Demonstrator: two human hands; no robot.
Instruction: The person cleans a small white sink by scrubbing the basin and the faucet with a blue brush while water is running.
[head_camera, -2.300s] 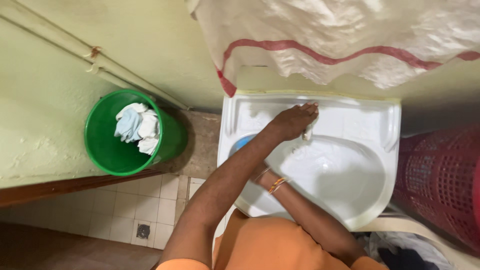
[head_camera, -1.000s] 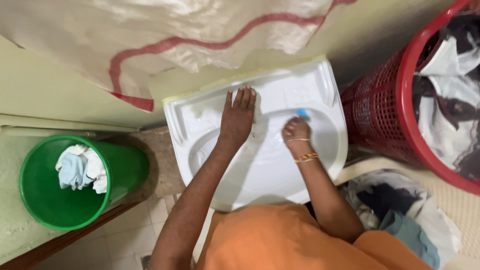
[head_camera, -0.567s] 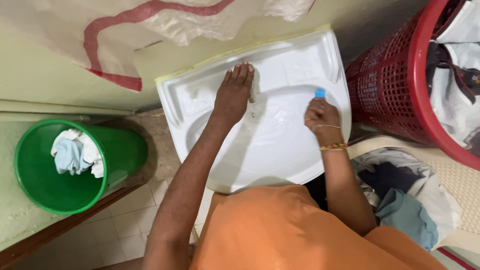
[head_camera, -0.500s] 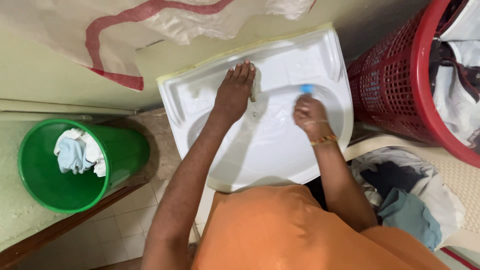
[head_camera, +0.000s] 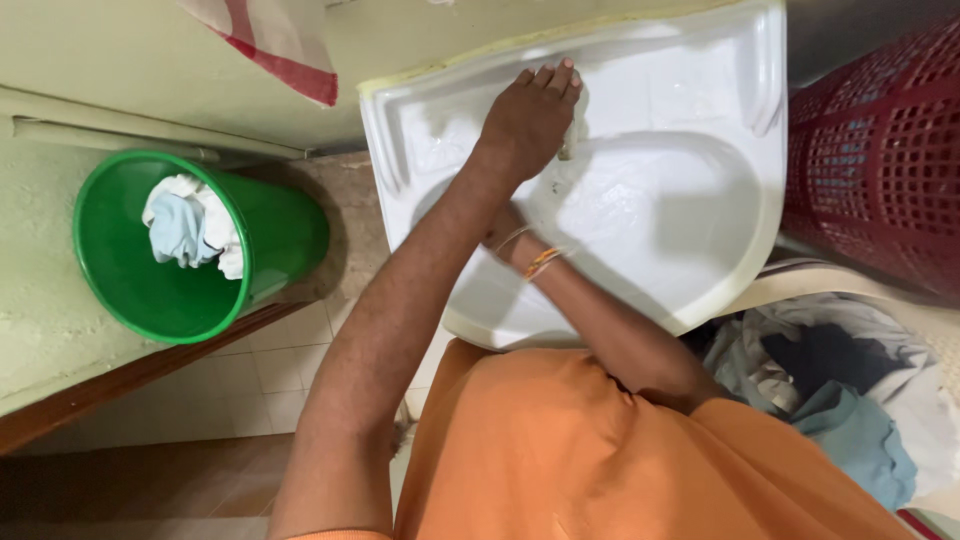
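One white sink (head_camera: 740, 215), one green bucket (head_camera: 130, 290) left of it, one red basket (head_camera: 880, 170) to its right. Your left hand (head_camera: 530, 115) presses flat, fingers together, on the sink's back ledge, over a small pale piece at the bowl's rim, whose long axis can't be made out. Your right hand (head_camera: 500, 228), out by the sink's right rim with a blue thing half a second ago, is now tucked under your left forearm; I can't tell how its fingers stand.

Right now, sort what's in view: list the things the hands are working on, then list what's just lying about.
In hand:
- sink
- left hand, flat on the sink's back ledge beside a small fitting
- right hand, hidden under the left forearm, only its bangled wrist showing

Lying about:
- green bucket with cloths
- red basket
- clothes pile
- hanging sack
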